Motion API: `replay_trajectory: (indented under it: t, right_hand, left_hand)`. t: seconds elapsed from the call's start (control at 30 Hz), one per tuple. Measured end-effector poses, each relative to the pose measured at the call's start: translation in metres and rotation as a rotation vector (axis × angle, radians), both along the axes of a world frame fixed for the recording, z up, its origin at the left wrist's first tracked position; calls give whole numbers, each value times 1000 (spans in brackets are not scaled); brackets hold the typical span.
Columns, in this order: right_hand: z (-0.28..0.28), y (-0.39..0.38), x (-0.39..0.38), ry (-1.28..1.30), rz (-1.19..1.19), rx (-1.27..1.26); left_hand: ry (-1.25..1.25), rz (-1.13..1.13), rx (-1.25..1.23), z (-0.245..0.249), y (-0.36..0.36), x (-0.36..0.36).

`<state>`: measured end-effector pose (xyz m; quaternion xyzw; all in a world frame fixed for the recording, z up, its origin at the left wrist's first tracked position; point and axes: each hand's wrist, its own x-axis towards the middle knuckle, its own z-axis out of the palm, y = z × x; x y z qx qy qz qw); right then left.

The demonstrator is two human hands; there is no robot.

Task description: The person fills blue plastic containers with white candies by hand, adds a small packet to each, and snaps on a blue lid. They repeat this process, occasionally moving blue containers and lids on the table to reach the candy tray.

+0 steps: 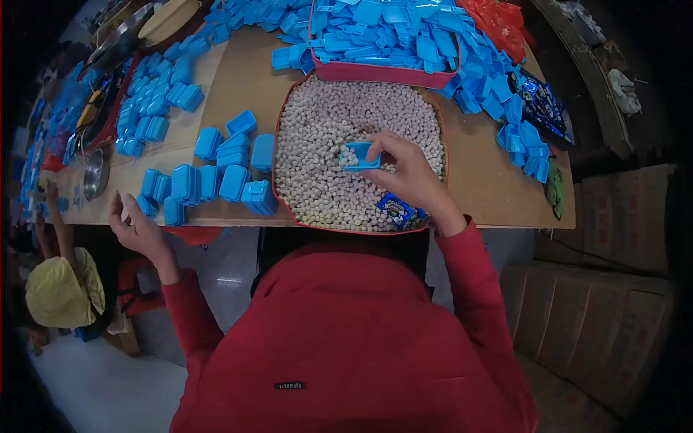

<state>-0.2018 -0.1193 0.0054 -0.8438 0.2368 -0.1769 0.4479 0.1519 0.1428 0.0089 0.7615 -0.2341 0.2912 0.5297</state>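
Observation:
My right hand (404, 167) grips a small open blue box (363, 156) between thumb and fingers, with a few pale round pieces showing inside it. The box is over a large red-rimmed tray (444, 144) full of small whitish round pieces (317, 137). A shiny dark-blue packet (395, 211) lies on the pieces, below my right hand. My left hand (138, 227) is off the front edge of the table at the left, fingers apart and holding nothing. Nearest to it are several closed blue boxes (185, 184) grouped left of the tray.
Behind the tray, a pink-rimmed container (382, 73) is heaped with blue parts, and more lie around it. A red plastic bag (498, 25) is at the back right. Cardboard boxes (585, 310) stand at the right. Another person in a yellow hat (61, 289) is at the left.

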Motion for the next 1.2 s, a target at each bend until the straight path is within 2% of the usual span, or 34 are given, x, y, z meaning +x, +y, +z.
replay_trajectory:
  t: [0.1,0.17,0.23,0.3,0.4,0.5,0.63,0.73,0.93,1.03,1.2]
  right_hand:
    - [-5,16,-6,-378,-78,244]
    - [4,26,-4,-441,-35,241]
    - [10,36,3,-474,-2,175]
    - [2,39,7,-401,-20,89]
    - [5,46,5,-278,-31,98]
    - [1,25,-11,-252,-69,-325]
    - [-13,23,-17,231,-163,-686]
    - [-9,14,-14,279,-52,-598]
    - [3,6,-16,-12,-96,-346]
    - [21,28,5,-141,3,-328]
    - [16,24,7,-185,-132,-302]
  left_hand:
    - [169,-447,-23,5,-32,-53]
    - [501,-880,118,19,-57,-107]
    - [975,-1236,110,28,-87,-147]
    - [1468,-1488,-14,16,-109,-162]
    - [1520,-1457,-44,-3,-128,-170]
    - [1471,-1425,31,-5,-130,-163]
    - [1503,-1377,42,-8,-133,-160]
    - [1547,-1404,46,-12,-136,-158]
    - [1500,-1402,118,-16,-137,-160]
    - [1504,-1389,157,-14,-137,-162]
    - [1535,-1401,140,-10,-136,-161]
